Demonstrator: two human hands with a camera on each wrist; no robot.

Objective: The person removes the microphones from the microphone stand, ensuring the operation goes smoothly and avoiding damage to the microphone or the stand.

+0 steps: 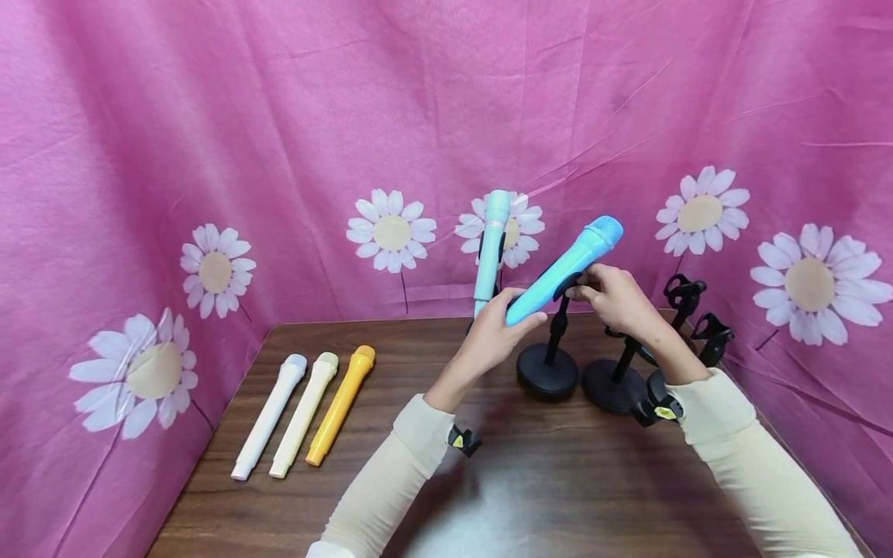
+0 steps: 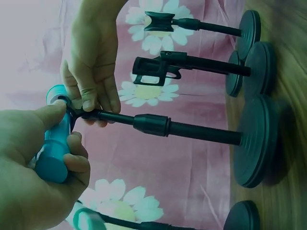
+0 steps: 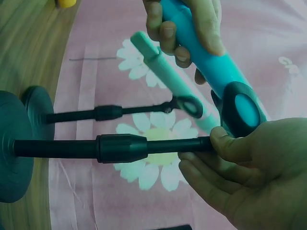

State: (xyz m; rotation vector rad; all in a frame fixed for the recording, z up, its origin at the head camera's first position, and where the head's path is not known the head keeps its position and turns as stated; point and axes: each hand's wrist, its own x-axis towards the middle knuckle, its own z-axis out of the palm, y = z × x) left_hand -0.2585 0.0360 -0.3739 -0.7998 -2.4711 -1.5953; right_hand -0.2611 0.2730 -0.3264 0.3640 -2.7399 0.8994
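Note:
A bright blue microphone (image 1: 568,263) lies tilted in the black clip (image 3: 231,112) of a desk microphone stand (image 1: 547,372), its head pointing up and to the right. My left hand (image 1: 488,332) grips the lower part of its handle. Just under the clip, my right hand (image 1: 617,301) pinches the top of the stand's neck between thumb and fingers. In the right wrist view the clip wraps around the blue handle. Behind, a mint-green microphone (image 1: 491,248) sits in the clip of another stand, partly hidden by my left hand in the head view.
White (image 1: 270,418), cream (image 1: 305,417) and yellow (image 1: 342,407) microphones lie side by side on the left of the wooden table (image 1: 418,364). Other black stands with unfilled clips, including one with its base (image 1: 614,387) beside my right wrist, stand at the right. A pink flowered curtain (image 1: 314,116) hangs behind.

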